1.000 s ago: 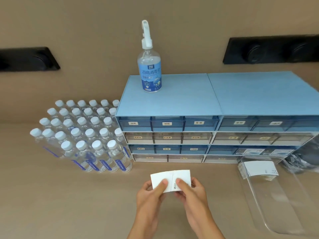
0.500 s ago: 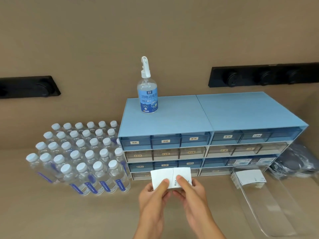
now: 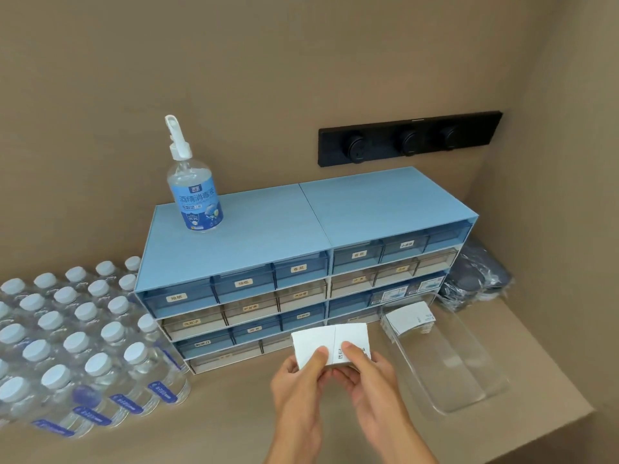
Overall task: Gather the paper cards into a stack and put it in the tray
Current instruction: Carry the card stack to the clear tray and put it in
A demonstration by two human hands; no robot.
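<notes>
Both hands hold white paper cards [image 3: 330,341] in front of the drawer unit, fanned slightly so two cards overlap side by side. My left hand [image 3: 299,386] pinches the left part with its thumb on top. My right hand [image 3: 368,380] pinches the right part, thumb over the small printed marks. A clear plastic tray [image 3: 469,386] lies on the counter to the right of my hands. Another stack of white cards [image 3: 410,318] rests inside the tray's far end.
A blue drawer unit [image 3: 301,262] with labelled drawers stands behind my hands, with a spray bottle [image 3: 196,192] on top. Several capped water bottles [image 3: 83,339] crowd the left. Dark wrapped items [image 3: 475,279] sit far right. The counter edge [image 3: 549,426] drops off near the tray.
The view has tilted up and swung left, so the tray now sits closer to my hands. My hands keep holding the cards the same way.
</notes>
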